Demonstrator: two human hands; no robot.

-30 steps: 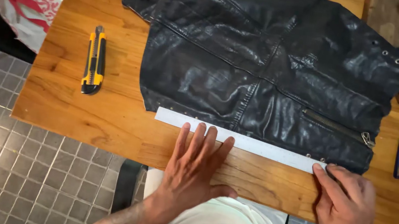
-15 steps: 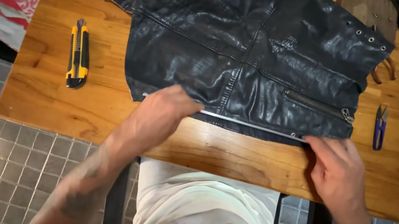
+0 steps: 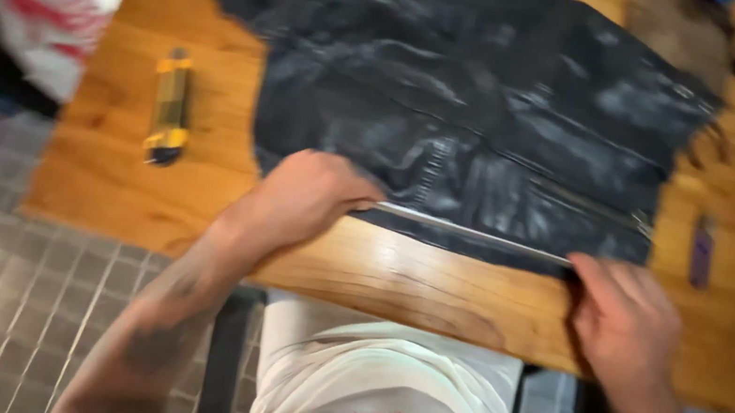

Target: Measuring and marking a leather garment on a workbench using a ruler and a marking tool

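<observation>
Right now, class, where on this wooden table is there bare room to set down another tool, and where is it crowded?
Bare wood lies on the table around the yellow utility knife, left of the black leather garment. A narrow strip runs along the near edge between left hand and right hand. The right side is crowded: small purple tool and blurred clutter in the far corner.

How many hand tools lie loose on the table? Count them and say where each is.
2. A yellow utility knife lies left of the black leather garment; a small purple tool lies right of it. Blur at the far right may hide more.
</observation>
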